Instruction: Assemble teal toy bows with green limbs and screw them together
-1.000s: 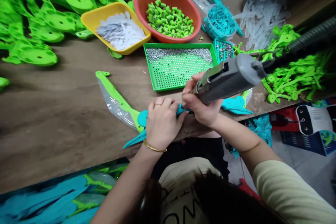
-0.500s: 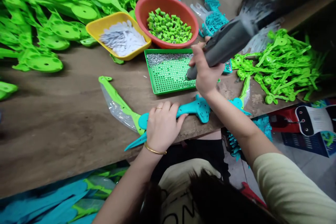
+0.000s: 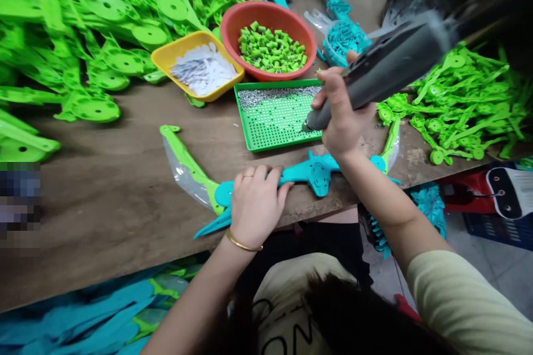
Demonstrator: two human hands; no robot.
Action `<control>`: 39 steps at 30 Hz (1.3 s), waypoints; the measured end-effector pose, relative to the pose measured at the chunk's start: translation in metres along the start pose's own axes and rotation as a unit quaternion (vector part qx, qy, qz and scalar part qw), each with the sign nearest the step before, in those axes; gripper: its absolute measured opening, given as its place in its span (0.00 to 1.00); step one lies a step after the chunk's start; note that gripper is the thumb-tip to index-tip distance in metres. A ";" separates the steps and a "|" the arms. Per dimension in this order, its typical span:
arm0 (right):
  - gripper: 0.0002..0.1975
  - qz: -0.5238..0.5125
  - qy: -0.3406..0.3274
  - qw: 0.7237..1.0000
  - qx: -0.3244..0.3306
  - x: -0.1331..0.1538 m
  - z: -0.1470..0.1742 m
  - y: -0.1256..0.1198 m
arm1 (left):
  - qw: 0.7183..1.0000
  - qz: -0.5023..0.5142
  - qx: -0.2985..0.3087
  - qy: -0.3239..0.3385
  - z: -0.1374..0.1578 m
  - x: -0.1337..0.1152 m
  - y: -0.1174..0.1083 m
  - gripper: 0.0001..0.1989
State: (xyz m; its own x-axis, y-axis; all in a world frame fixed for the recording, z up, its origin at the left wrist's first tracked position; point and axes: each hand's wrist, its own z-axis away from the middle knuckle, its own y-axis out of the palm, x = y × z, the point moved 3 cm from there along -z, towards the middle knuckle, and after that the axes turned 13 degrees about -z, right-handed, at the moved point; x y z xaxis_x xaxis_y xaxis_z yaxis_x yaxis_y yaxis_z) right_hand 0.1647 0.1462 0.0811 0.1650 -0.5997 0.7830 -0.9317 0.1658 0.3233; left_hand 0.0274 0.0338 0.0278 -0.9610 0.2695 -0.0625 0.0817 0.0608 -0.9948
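My left hand (image 3: 256, 202) is wrapped over a long turquoise plastic part (image 3: 318, 173) lying along the table's near edge. A green arm with clear plastic (image 3: 189, 169) joins its left end, and a similar green arm (image 3: 391, 141) stands at its right end. In my right hand (image 3: 343, 113) is a dark grey electric screwdriver (image 3: 387, 66), tilted, its tip pointing down over a green perforated tray (image 3: 283, 133). Small metal screws (image 3: 270, 97) line the tray's far side. Whether a screw sits on the tip is too small to tell. My right forearm hides some of the turquoise part.
Beyond the tray stand a yellow tray (image 3: 166, 58) of white pieces and a red bowl (image 3: 233, 28) of small green pieces. Green plastic parts are piled at left (image 3: 104, 5) and right (image 3: 466, 94). More turquoise parts (image 3: 83, 316) lie below the table edge.
The whole view has shifted slightly. My right hand and the screwdriver have moved a little to the right over the tray. My left hand keeps its hold on the turquoise part.
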 end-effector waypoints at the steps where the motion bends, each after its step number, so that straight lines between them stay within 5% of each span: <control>1: 0.13 -0.015 -0.006 1.000 0.006 0.012 0.003 -0.002 | 1.000 0.008 -0.015 0.004 0.001 -0.003 -0.002 0.20; 7: 0.10 -0.031 0.059 0.995 0.069 0.041 0.034 -0.018 | 0.994 0.074 -0.063 0.056 0.002 -0.040 0.010 0.46; 17: 0.15 0.053 0.160 0.981 0.101 0.012 0.053 -0.029 | 0.989 0.056 -0.123 0.057 0.003 -0.042 0.026 0.42; 21: 0.16 0.027 0.143 0.983 0.108 0.020 0.046 -0.024 | 0.990 0.046 -0.127 0.051 0.005 -0.043 0.024 0.42; 27: 0.18 0.015 0.091 0.996 -0.007 0.007 0.009 -0.006 | 0.991 0.041 -0.125 0.041 0.005 -0.043 0.024 0.41; 32: 0.12 0.025 0.082 0.996 0.035 -0.025 0.009 -0.002 | 0.992 0.056 -0.106 0.035 0.004 -0.043 0.025 0.42; 39: 0.13 0.054 0.096 0.993 0.043 -0.031 0.013 -0.004 | 0.992 0.065 -0.100 0.032 0.004 -0.043 0.027 0.42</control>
State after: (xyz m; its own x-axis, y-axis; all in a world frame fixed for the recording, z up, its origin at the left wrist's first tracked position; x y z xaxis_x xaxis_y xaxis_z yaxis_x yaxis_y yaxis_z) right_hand 0.1591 0.1538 0.0491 0.1134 -0.4197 0.9006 -0.9701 0.1491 0.1917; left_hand 0.0700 0.0200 0.0038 -0.9206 0.3477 -0.1776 0.2607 0.2090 -0.9425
